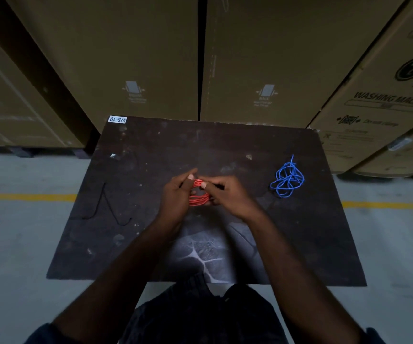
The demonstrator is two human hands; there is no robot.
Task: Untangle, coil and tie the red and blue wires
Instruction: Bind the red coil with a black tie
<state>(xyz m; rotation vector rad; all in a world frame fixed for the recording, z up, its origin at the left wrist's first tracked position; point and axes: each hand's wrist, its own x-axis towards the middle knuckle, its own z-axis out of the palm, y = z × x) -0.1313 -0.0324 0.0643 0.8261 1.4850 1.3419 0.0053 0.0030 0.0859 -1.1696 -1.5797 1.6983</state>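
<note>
Near the middle of the dark, scuffed counter (250, 239), both hands meet over the red wire (198, 199), which is wound into a small, tight coil. The left hand (176, 197) grips the coil's left side with curled fingers, its thumb pressed against the top of the loops. The right hand (229, 196) grips the right side the same way, thumb and forefinger pinching at the top of the coil just beside the left thumb. A thin dark strand seems to stick out past each thumb, but it is too faint to tell what it is.

The blue wire (287, 180) lies well apart from the hands, towards the right edge of the counter, in a loose, tangled bundle with one end pointing away from the person. On the left part of the counter lies a thin black cord (106, 204) bent in a zigzag. A white label (117, 119) reading WS-10 sits at the far left corner. Tall cardboard boxes (275, 58) stand behind the counter, and a yellow line (26, 196) runs across the grey floor.
</note>
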